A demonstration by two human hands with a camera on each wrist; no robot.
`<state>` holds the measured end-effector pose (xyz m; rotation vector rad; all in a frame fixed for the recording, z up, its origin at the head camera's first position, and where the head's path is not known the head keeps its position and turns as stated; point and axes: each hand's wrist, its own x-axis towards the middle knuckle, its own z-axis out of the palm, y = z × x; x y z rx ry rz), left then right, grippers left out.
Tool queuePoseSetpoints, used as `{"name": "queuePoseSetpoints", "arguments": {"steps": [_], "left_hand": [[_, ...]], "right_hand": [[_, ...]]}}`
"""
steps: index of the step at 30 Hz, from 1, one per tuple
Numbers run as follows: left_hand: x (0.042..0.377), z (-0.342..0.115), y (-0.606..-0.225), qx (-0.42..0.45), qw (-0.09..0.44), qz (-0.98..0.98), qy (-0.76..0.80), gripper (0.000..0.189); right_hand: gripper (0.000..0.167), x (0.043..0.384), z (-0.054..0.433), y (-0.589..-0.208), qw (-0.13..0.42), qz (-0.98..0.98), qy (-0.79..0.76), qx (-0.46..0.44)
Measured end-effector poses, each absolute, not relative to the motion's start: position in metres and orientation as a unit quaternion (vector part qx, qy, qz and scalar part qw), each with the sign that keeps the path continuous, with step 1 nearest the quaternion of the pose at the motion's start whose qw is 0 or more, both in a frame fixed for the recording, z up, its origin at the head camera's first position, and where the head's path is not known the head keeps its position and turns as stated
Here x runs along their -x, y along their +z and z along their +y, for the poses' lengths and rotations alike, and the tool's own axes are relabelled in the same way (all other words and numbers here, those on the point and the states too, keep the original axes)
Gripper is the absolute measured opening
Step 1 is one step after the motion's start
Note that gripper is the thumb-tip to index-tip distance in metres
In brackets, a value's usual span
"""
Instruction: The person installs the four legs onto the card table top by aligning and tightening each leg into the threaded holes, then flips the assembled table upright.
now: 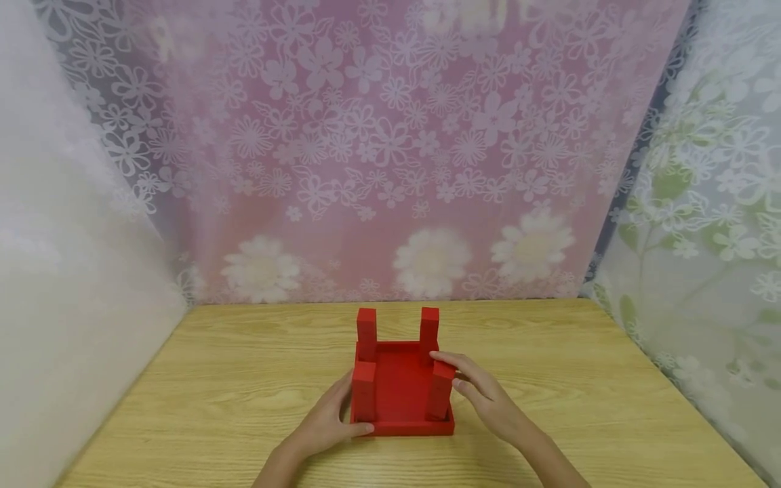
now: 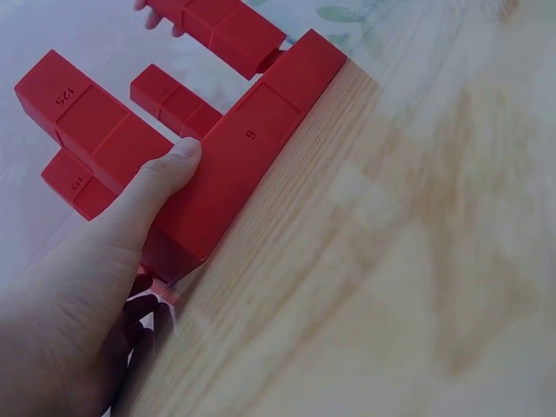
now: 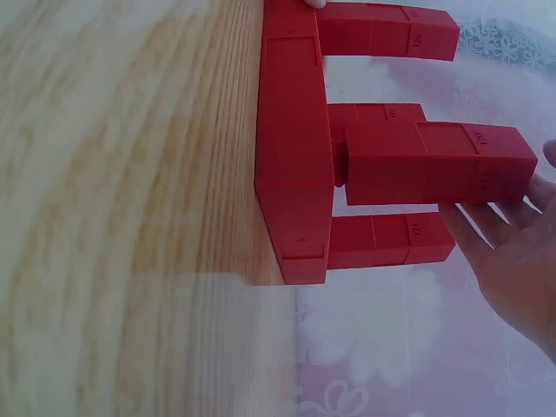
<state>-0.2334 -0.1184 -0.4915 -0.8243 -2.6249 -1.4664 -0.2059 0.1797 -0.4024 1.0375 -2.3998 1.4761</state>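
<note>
A red shallow tray with raised walls rests on the table, a red post standing at each corner. My left hand grips its near left corner, the thumb laid along the front wall. In the left wrist view the thumb presses the wall near a stamped number, beside the near left post. My right hand holds the near right post by its upper part, with fingers behind it and the thumb at its right side. A narrow neck shows between this post and the tray in the right wrist view.
The far left post and far right post stand upright at the back of the tray. Under everything is a light wood-grain table. A pink flowered sheet hangs behind, with pale sheets at both sides.
</note>
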Motion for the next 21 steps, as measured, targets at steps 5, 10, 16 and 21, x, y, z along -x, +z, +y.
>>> {"name": "queuePoseSetpoints", "arguments": {"steps": [5,10,16,21], "left_hand": [[0.231,-0.119,-0.49,0.263,0.002,-0.841,-0.473,0.094],[0.232,-0.118,-0.49,0.263,-0.003,-0.84,-0.475,0.093],[0.234,-0.118,-0.49,0.265,0.003,-0.842,-0.47,0.093],[0.234,-0.118,-0.489,0.267,0.004,-0.841,-0.471,0.093]], "right_hand": [[0.038,0.203,0.179,-0.399,0.047,-0.767,0.531,-0.358],[0.036,0.205,0.177,-0.402,0.082,-0.761,0.536,-0.356],[0.033,0.205,0.172,-0.402,0.154,-0.788,0.504,-0.318],[0.034,0.196,0.166,-0.391,0.192,-0.797,0.484,-0.306]]}}
